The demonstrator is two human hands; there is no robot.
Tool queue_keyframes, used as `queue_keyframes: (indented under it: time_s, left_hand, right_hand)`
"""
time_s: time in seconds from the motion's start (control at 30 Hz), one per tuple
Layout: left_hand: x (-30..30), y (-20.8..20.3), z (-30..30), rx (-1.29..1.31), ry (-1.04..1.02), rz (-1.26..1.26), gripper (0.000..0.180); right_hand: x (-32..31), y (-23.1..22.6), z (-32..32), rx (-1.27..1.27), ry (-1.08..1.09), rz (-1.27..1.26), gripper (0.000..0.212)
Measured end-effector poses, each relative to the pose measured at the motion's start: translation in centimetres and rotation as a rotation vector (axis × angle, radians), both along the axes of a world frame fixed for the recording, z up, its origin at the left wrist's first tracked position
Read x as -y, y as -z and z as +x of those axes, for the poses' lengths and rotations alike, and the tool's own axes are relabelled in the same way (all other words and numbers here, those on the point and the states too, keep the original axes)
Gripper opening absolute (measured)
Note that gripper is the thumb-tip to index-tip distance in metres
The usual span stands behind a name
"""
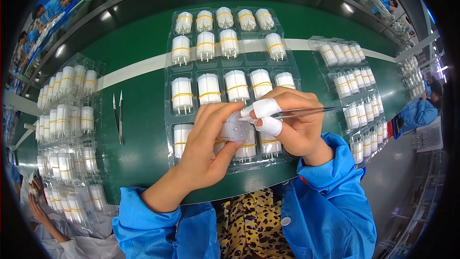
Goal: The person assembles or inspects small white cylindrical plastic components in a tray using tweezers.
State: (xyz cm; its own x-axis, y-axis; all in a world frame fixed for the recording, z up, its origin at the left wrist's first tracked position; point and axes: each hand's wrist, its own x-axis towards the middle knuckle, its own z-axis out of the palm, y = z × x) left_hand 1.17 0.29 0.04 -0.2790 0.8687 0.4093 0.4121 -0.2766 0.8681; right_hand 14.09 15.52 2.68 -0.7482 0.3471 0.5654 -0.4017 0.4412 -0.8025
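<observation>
Under your left hand (pixel 206 148), closed around a white plastic cylinder (pixel 233 128), tray (pixel 168 115) pockets hide; your right hand (pixel 292 120) pinches metal tweezers (pixel 311 111).

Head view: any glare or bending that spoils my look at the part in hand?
Head view: fisheye bends the belt edge; glare streaks the clear trays; the white part in the left hand stays sharp, as do the right hand's tweezers.

- White cylinders (pixel 209 88) with yellow bands, in a clear tray (pixel 168 110).
- Green worktop (pixel 139 115) with a white stripe (pixel 134 71).
- Blue sleeves (pixel 335 201); white tape on two fingers (pixel 268 125).
- Yellow-and-black leopard-spot garment (pixel 251 225), near.
- Silvery tweezers (pixel 118 115), left.
</observation>
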Motion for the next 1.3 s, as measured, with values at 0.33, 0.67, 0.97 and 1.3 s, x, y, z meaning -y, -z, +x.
queue_keyframes:
  time_s: [0.33, 0.67, 0.97, 1.3]
  left_hand:
    - [-0.2, 0.1, -0.3, -0.149, -0.016, 0.056, 0.059]
    - [-0.5, -0.4, -0.8, -0.363, -0.151, 0.074, 0.055]
    - [-0.5, -0.1, -0.3, -0.114, -0.075, 0.021, 0.055]
    - [-0.5, 0.2, 0.0, -0.144, -0.110, 0.065, 0.057]
  right_hand:
    - [0.2, -0.5, 0.0, 0.019, 0.005, 0.095, 0.018]
    - [-0.2, -0.5, 0.2, -0.026, -0.028, -0.052, 0.022]
    - [0.3, 0.1, 0.1, -0.009, -0.044, -0.217, 0.024]
    - [0.6, 0.0, 0.2, 0.013, -0.018, -0.043, 0.019]
